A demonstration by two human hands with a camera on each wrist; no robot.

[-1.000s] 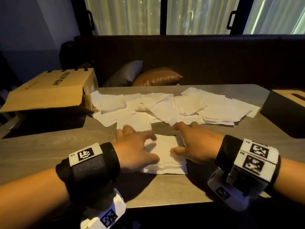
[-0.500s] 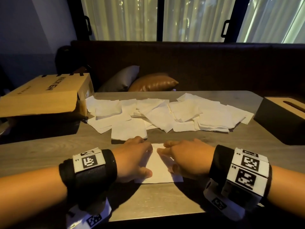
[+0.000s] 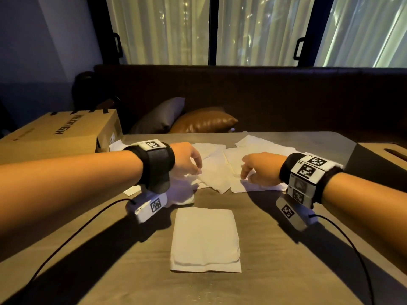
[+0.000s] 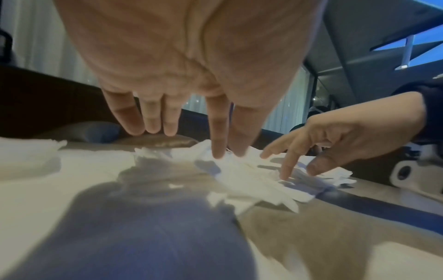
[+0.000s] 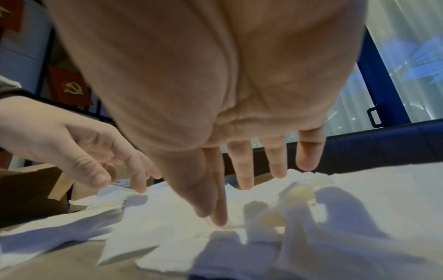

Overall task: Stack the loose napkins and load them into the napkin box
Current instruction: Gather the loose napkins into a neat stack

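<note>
A small squared stack of white napkins (image 3: pixel 204 238) lies alone on the table near me. Farther out, loose napkins (image 3: pixel 220 172) lie spread in an overlapping heap. My left hand (image 3: pixel 197 170) reaches over the heap's left part, fingers straight, with the thumb and index tips touching a napkin (image 4: pixel 239 170). My right hand (image 3: pixel 243 175) does the same a little to the right, thumb and index tips down on a napkin (image 5: pixel 179 217). Neither hand has lifted a sheet. The dark napkin box (image 3: pixel 378 166), with a slotted wooden top, stands at the table's right edge.
A cardboard box (image 3: pixel 59 135) stands at the table's left side, next to the heap. Behind the wooden table (image 3: pixel 286 271) runs a dark bench with two cushions (image 3: pixel 198 122). Cables trail from both wrist cameras across the table.
Both hands have left the stacked napkins near me and reached forward to the loose heap. The stack now lies uncovered.
</note>
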